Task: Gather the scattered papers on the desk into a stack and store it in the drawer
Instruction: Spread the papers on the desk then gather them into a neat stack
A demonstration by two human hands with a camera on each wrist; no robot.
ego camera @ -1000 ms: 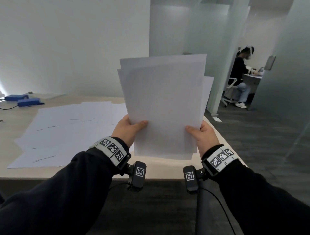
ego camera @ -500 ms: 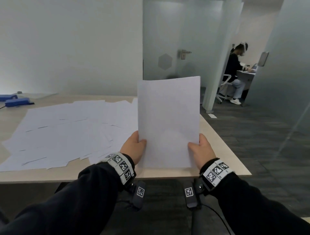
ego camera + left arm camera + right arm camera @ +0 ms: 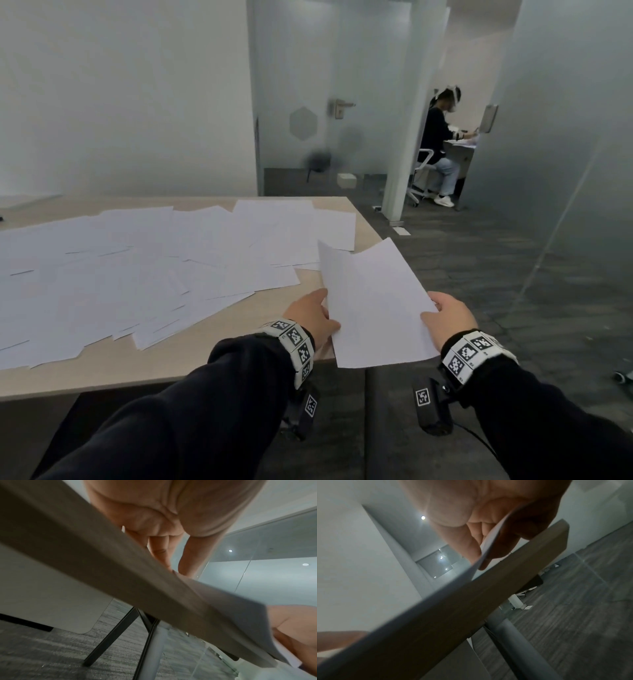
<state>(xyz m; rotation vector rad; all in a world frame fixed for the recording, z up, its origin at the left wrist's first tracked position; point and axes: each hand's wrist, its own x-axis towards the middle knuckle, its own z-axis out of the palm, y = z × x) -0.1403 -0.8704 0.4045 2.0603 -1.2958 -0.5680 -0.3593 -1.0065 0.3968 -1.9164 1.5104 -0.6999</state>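
Left hand (image 3: 313, 317) grips the stack of papers (image 3: 373, 305) by its left edge, right hand (image 3: 450, 320) pinches the right edge, the stack tilted low over the desk's (image 3: 171, 370) near right corner. Scattered papers (image 3: 144, 270) cover the desktop just beside it.

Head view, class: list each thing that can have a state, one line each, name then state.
held stack of papers: squared, tilted over the desk corner, gripped at both sides
left hand: grips the stack's left edge
right hand: grips the right edge
scattered papers: spread flat, overlapping, on the desk
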